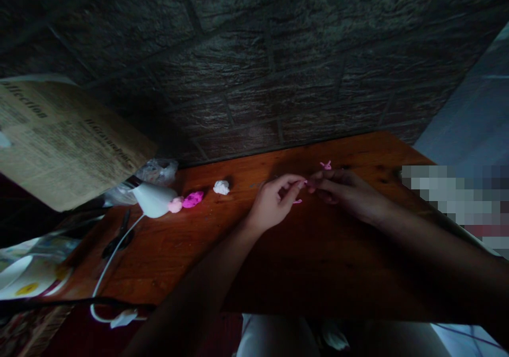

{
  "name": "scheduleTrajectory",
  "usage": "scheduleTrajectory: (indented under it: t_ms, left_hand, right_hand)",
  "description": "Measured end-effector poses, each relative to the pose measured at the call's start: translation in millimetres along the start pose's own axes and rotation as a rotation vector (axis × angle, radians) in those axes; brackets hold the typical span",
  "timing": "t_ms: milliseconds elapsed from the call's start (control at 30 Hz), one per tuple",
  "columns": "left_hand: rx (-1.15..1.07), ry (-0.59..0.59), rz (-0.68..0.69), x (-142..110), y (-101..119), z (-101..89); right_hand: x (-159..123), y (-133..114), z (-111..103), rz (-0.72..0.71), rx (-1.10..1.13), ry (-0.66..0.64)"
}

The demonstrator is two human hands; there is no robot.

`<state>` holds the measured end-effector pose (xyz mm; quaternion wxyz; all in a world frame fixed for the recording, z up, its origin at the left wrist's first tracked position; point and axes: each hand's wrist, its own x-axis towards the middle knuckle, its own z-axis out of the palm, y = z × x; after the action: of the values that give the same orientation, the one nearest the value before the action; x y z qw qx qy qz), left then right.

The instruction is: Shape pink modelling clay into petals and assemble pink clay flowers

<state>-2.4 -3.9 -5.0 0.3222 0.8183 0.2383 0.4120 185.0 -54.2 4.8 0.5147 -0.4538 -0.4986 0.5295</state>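
Your bare forearms [226, 261] reach in beneath a dark stone-block wall [254, 76], over a brown wooden table [155, 272] where a tan, print-covered lampshade [67, 139] rises by a white cone-shaped base [153, 198] on the left. Your left hand [272, 203] and right hand [344, 190] meet at the fingertips, well right of a bright-pink lump [193, 199], a crumpled white lump [221, 188] and a pale-pink lump [175, 205], with a forked pink scrap [326, 165] just beyond your right. Between them, your left thumb and forefinger pinch a tiny pink piece [305, 182]; whether your right fingertips grip it, the dimness cannot tell.
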Motion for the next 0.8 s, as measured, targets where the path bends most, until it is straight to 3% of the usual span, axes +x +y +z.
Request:
scheduleTrajectory:
  t_ms: [800]
  left_hand:
    - [0.194,0.041,0.12,-1.2,3.8,-4.8]
  right_hand:
    - [-1.4,-0.5,-1.0,-0.012,-0.084,-0.001]
